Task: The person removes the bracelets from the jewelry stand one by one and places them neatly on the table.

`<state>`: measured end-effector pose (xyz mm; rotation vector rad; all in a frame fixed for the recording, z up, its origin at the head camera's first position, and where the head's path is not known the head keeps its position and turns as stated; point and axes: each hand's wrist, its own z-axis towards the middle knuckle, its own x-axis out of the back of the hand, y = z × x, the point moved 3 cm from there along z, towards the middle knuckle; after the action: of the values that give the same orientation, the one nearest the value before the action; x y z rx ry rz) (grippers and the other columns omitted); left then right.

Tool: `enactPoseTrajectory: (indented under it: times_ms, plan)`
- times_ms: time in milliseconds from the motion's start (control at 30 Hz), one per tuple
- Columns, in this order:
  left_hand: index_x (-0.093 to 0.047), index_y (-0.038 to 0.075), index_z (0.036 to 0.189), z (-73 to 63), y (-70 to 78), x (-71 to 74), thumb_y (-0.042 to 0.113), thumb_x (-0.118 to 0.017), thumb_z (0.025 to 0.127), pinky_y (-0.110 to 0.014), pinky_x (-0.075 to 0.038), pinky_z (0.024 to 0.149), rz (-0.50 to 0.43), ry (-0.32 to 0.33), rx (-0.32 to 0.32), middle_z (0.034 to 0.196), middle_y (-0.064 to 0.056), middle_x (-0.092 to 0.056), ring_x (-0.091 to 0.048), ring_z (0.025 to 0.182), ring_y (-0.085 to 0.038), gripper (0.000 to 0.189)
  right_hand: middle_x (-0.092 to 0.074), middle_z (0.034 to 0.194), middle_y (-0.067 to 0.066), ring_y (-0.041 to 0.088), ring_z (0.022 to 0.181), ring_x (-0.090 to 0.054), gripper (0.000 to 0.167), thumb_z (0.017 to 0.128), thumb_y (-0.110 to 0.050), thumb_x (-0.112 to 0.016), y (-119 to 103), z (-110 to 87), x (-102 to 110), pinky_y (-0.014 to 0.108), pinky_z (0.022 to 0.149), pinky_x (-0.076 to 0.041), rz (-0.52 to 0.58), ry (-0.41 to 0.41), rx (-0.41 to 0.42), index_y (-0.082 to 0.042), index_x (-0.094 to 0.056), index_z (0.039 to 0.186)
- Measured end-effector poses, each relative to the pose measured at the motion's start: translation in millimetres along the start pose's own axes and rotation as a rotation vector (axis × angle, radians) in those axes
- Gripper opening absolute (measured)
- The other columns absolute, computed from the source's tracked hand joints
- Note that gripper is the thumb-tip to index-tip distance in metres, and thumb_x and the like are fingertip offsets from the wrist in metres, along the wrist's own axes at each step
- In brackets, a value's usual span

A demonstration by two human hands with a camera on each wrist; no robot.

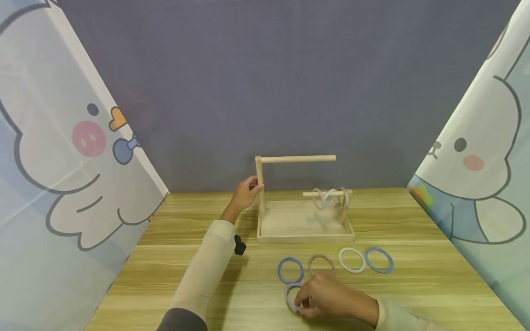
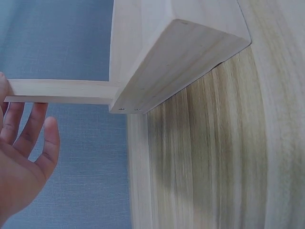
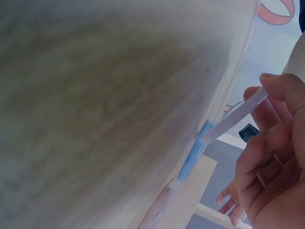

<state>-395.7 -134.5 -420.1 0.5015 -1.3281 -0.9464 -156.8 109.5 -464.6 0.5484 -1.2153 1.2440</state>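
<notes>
Lilac ring (image 1: 286, 294) sits in the grip of the right hand (image 1: 327, 294): thumb and forefinger are narrowed to its thickness and pinch its rim. It is in front of the rack (image 1: 298, 219), well apart from it; whether any part of it touches the desk (image 1: 165, 257) cannot be told. The left hand (image 1: 243, 195) has its grip on the upright post (image 1: 259, 170) at the rack's left end, thumb on one side and fingers on another.

Between the lilac ring and the rack, a blue ring (image 1: 290, 259) lies flat on the desk, very near the lilac one. Farther right along the rack's front lie a brown ring (image 1: 320, 256), partly hidden by the right hand, then a white ring (image 1: 351, 249) and just beside it a second blue ring (image 1: 376, 249). Pale rings (image 1: 347, 198) hang on the low bar (image 1: 308, 194) at the rack's right end. The high bar (image 1: 298, 159) runs rightward from the post's top. Behind the rack stands a grey backdrop (image 1: 290, 92).
</notes>
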Motion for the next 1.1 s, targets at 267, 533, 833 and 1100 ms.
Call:
enactPoseTrajectory:
  times_ms: [267,533,833,1100]
  plan:
    - [-0.055,0.011,0.144,1.3,-1.5,0.1,0.034,-0.058,0.105,-0.049,-0.052,0.104,-0.008,0.003,0.004,0.136,-0.012,-0.064,-0.062,0.124,-0.032,0.045,-0.073,0.075,-0.018,-0.018,0.070,-0.058,0.014,0.078,-0.016,-0.086,-2.2,0.3,-0.5,-0.004,0.066,-0.040,0.030,-0.037,0.002,-0.022,-0.080,0.089]
    - [-0.056,0.011,0.143,2.1,0.7,-0.3,0.031,-0.059,0.105,-0.050,-0.052,0.103,-0.011,0.017,0.000,0.135,-0.012,-0.064,-0.062,0.124,-0.032,0.043,-0.070,0.076,-0.021,-0.020,0.070,-0.054,0.012,0.081,-0.021,-0.085,-1.0,0.7,-4.7,-0.003,0.067,-0.038,-0.017,-0.107,0.022,-0.026,-0.078,0.088]
    - [-0.054,0.011,0.145,-0.1,2.6,-0.3,0.034,-0.058,0.105,-0.050,-0.051,0.104,-0.022,0.005,0.006,0.136,-0.012,-0.063,-0.061,0.125,-0.032,0.046,-0.068,0.069,-0.020,-0.022,0.064,-0.046,0.016,0.071,-0.015,-0.084,-6.8,3.5,-12.2,-0.005,0.062,-0.033,-0.016,-0.123,0.048,-0.026,-0.077,0.079]
    - [-0.055,0.011,0.144,-1.0,-1.2,-2.1,0.030,-0.058,0.106,-0.050,-0.052,0.102,-0.015,0.018,0.000,0.134,-0.013,-0.064,-0.063,0.122,-0.032,0.043,-0.066,0.069,-0.024,-0.024,0.064,-0.043,0.017,0.069,-0.023,-0.088,-7.5,4.1,-18.1,-0.005,0.063,-0.030,-0.083,-0.143,0.046,-0.031,-0.077,0.079]
